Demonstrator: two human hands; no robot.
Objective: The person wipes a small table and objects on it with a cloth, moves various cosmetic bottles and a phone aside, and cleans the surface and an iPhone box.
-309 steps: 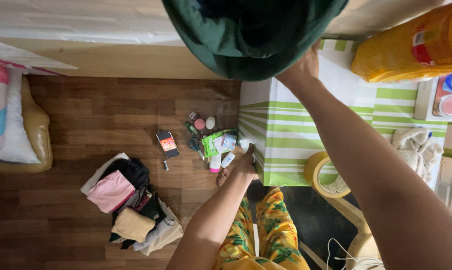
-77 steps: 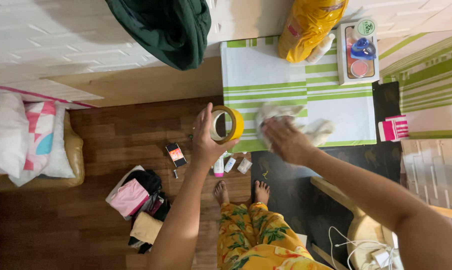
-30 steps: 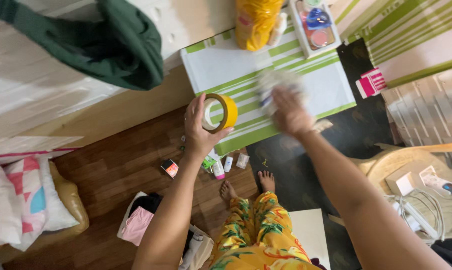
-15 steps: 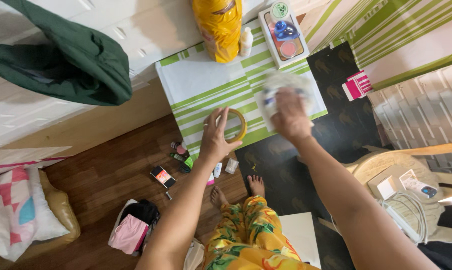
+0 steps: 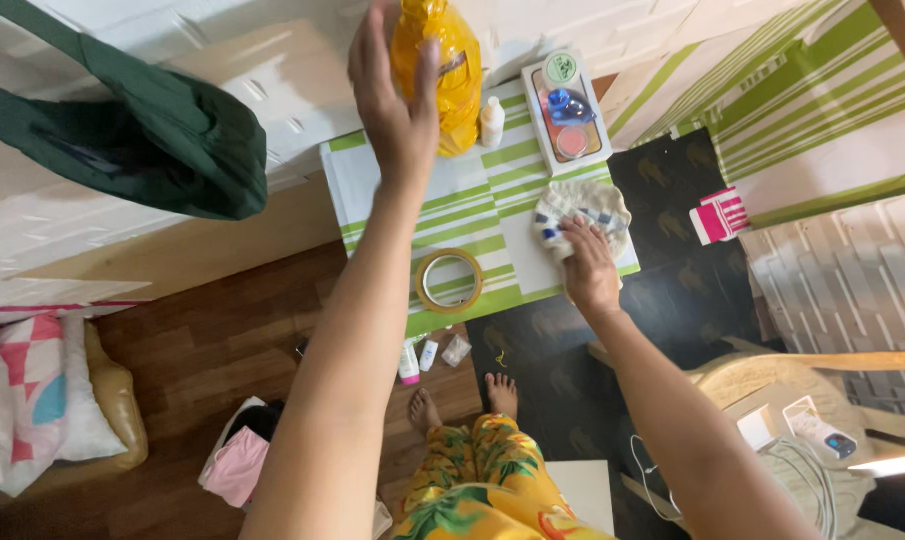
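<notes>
Hands work apart over the green-and-white striped bench [image 5: 372,190]. The left hand [image 5: 397,95], grip open and empty, reaches at the crinkled yellow plastic bag [image 5: 452,60]. The right hand [image 5: 589,270] presses the pale crumpled cloth [image 5: 597,205], fingers spread; the yellow tape roll [image 5: 449,280] lies flat between.

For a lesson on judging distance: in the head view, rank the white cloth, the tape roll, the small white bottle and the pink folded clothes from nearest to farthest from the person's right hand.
From the right hand:
1. White cloth, under its fingers.
2. Tape roll, to its left.
3. Small white bottle, at the table's back.
4. Pink folded clothes, on the floor.
</notes>
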